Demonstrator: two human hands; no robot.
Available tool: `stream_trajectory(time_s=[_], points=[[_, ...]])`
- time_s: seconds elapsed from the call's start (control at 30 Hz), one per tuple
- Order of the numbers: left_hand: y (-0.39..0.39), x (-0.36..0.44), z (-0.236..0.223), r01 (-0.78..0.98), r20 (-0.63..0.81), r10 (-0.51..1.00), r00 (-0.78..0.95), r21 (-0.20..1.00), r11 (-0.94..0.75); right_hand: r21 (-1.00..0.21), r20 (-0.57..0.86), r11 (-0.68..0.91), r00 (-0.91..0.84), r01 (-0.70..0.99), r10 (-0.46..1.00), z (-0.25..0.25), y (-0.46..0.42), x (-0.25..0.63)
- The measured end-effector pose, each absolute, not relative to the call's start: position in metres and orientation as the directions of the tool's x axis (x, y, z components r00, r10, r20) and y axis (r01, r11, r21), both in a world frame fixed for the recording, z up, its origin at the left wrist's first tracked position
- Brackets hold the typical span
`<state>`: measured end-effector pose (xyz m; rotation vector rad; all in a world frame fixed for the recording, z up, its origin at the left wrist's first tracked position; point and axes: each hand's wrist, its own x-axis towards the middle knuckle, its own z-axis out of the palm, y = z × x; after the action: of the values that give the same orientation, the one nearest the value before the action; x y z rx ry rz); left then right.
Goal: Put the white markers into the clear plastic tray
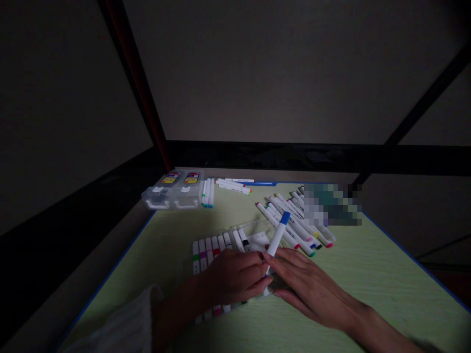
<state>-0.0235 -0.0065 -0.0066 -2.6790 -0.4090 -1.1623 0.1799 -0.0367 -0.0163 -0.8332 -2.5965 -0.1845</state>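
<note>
A white marker with a blue cap (277, 236) stands slanted between my two hands, its blue end up. My left hand (239, 274) is closed, with fingertips pinched at the marker's lower end. From the other side, my right hand (309, 282) has its fingers against the marker's lower part, one fingertip in front of it; the thumb is lower and apart. Under and behind my hands lies an open clear marker case (253, 226) with a row of white markers (206, 245) in it. My left hand and forearm hide part of this row.
Loose markers (290, 223) lie in a pile at the right, beside a pixelated patch. Two clear cases (186, 196) with handles stand at the far left, next to several upright-laid markers (208, 192). More markers (233, 186) lie near the table's (368, 274) back edge.
</note>
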Motion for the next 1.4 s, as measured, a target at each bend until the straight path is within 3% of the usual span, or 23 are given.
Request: stream_trajectory(time_s=[0.43, 0.63, 0.93, 1.2, 1.4], points=[[-0.0074, -0.0236, -0.0060, 0.333, 0.764, 0.127, 0.633, -0.120, -0.935, 0.031, 0.480, 0.840, -0.746, 0.541, 0.462, -0.0129, -0.0376, 0.1827], [-0.0063, -0.0238, -0.0010, 0.420, 0.807, 0.226, 0.546, -0.029, -0.907, -0.010, 0.506, 0.867, -0.745, 0.498, 0.434, -0.0104, -0.0380, 0.1805], [-0.0015, -0.0245, -0.0055, 0.518, 0.709, 0.454, 0.540, 0.145, -0.843, -0.018, 0.525, 0.893, -0.756, 0.449, 0.390, -0.0109, -0.0384, 0.1807], [-0.0017, -0.0233, -0.0047, 0.532, 0.667, 0.503, 0.550, 0.184, -0.826, -0.012, 0.550, 0.913, -0.760, 0.408, 0.346, -0.0098, -0.0396, 0.1807], [-0.0015, -0.0229, -0.0045, 0.546, 0.636, 0.500, 0.588, 0.144, -0.825, -0.023, 0.544, 0.922, -0.769, 0.386, 0.335, -0.0114, -0.0403, 0.1804]])
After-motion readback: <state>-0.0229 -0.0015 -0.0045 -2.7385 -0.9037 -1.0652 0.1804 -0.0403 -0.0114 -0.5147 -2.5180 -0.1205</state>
